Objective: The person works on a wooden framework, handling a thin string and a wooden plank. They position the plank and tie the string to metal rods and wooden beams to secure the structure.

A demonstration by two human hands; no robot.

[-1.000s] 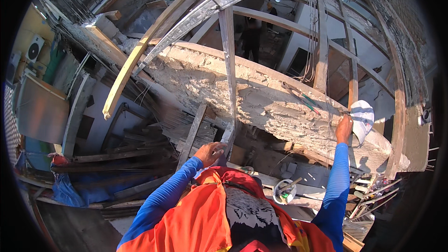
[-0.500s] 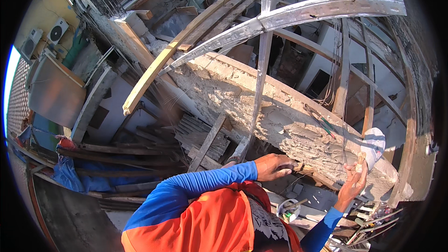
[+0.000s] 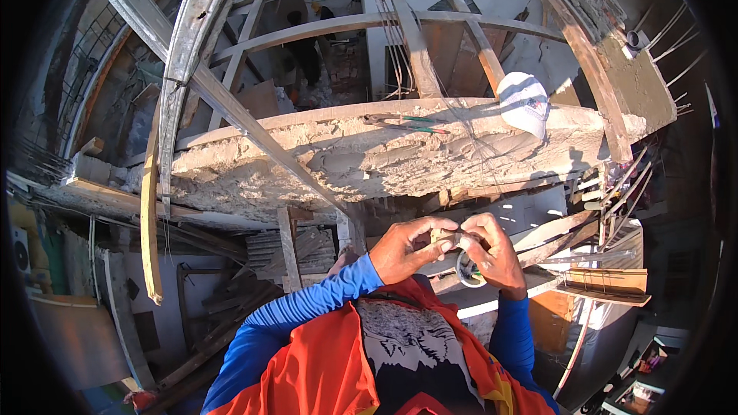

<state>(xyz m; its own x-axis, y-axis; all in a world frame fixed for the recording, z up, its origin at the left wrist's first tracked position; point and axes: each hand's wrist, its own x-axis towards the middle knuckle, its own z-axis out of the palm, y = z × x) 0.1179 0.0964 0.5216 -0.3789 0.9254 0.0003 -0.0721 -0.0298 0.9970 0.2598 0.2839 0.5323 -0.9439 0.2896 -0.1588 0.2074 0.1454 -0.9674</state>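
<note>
My left hand and my right hand meet in front of my chest, fingers closed. Pinched between them is a small tan piece, partly covered by the fingers, so its kind cannot be made out. Just below the right fingers is a white bucket with something green in it. Beyond my hands runs a rough, broken concrete beam. Green-handled pliers lie on top of it, and a white cap rests farther right.
Metal channels cross over the beam at the left, beside a projecting timber. Past the beam, a wooden grid spans a lower room. Loose sticks and a wooden trough are at the right; an upright board stands nearer left.
My view has swung to the right. The right hand has come away from beside the cap and joined the left, and both now hold the tan piece before my chest.
</note>
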